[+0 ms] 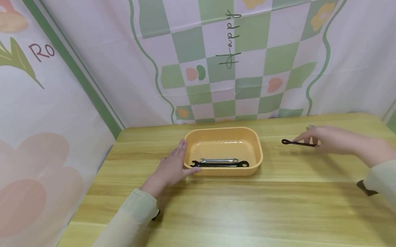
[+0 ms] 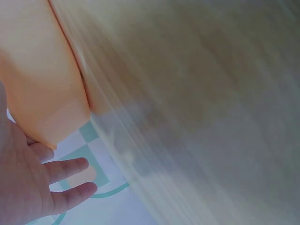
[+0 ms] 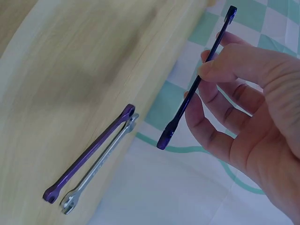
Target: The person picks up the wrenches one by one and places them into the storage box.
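A black combination wrench (image 1: 298, 143) is pinched between the thumb and fingers of my right hand (image 1: 336, 140), held above the table to the right of a yellow-orange plastic box. In the right wrist view the same wrench (image 3: 191, 91) looks dark purple and slants across the fingertips. My left hand (image 1: 170, 168) rests against the left end of the box (image 1: 256, 168), fingers straight along its side and thumb at the front rim. Inside the box lie a silver wrench (image 1: 219, 161) and a longer black wrench (image 1: 220, 165), side by side along the front wall.
In the right wrist view, a dark purple wrench (image 3: 89, 153) and a silver wrench (image 3: 99, 163) lie close together on the wooden table (image 1: 222, 211). A checkered cloth (image 1: 228, 62) hangs behind the table, and another printed cloth (image 1: 66, 108) hangs at the left.
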### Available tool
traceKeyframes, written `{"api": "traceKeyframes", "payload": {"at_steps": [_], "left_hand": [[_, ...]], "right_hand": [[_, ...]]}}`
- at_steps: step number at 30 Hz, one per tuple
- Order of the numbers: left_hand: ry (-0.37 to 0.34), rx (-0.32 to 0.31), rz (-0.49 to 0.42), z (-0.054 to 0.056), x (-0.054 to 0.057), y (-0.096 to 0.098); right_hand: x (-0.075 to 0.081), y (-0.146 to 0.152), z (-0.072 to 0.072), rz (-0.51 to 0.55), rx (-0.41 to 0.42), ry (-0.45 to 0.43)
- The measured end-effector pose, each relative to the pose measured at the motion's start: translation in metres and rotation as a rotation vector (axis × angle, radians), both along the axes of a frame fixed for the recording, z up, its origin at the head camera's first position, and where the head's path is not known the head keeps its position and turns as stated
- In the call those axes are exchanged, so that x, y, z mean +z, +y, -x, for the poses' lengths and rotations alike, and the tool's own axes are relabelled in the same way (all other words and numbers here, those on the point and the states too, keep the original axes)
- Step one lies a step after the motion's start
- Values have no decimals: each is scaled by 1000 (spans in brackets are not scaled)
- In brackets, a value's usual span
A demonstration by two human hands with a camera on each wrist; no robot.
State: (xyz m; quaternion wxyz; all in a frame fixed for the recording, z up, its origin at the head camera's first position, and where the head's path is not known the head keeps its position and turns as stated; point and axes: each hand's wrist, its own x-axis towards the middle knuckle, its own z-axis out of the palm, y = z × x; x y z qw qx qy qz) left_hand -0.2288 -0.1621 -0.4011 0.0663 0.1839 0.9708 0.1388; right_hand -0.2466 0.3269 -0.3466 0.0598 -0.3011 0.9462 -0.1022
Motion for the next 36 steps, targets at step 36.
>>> {"api": "traceKeyframes", "payload": {"at_steps": [36], "left_hand": [[-10, 3, 3, 0, -1, 0]], "right_hand": [[14, -35, 1, 32, 78, -21]]}}
